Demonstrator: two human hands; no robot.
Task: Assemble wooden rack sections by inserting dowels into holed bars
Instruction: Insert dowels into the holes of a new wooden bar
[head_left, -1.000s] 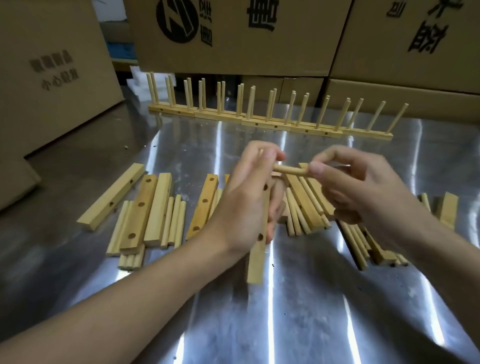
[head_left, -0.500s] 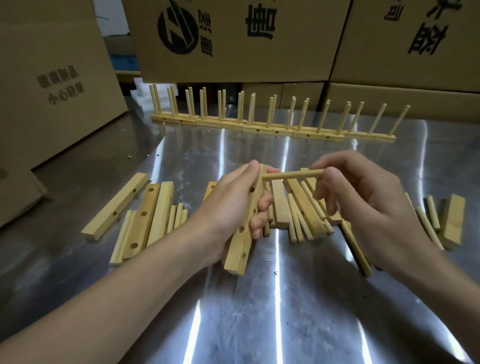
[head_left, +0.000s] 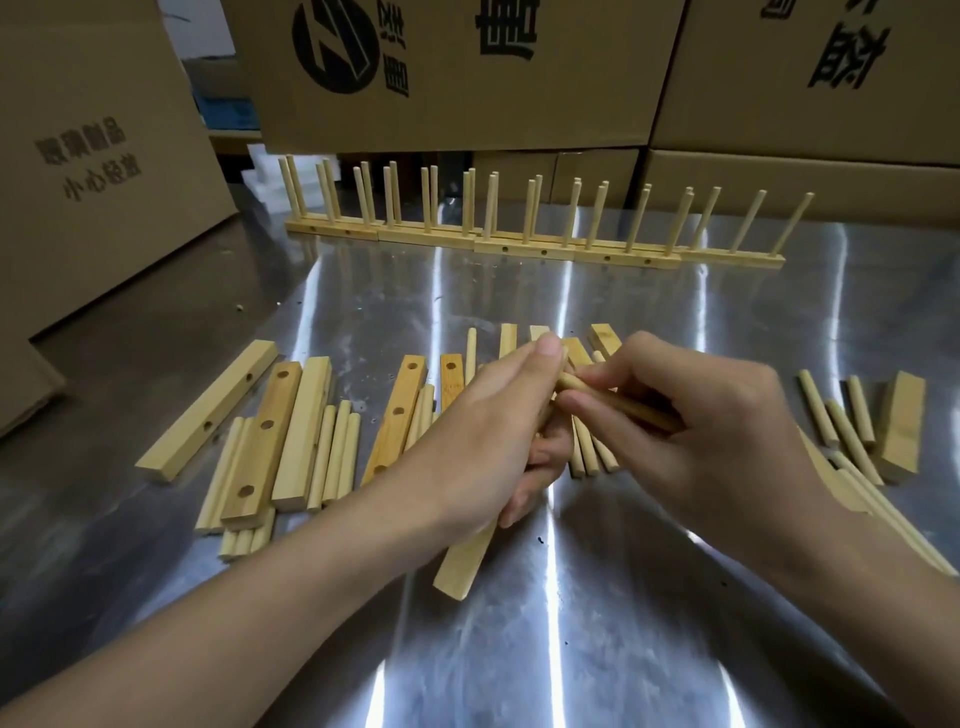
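The left hand (head_left: 483, 441) grips a holed bar (head_left: 462, 564); the right hand (head_left: 711, 431) pinches a light, stiff dowel (head_left: 618, 405) near its tip, seemingly at a hidden hole.

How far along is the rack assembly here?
Done: finished wooden rack sections with upright dowels line the back of the metal table. In hand: left hand grips a pale wooden bar; right hand pinches a round wooden dowel at it. Left: many loose holed bars and loose dowels.

finished racks (head_left: 530, 244) behind loose bars (head_left: 270, 436), dowels (head_left: 852, 415) right, perhaps overlapping
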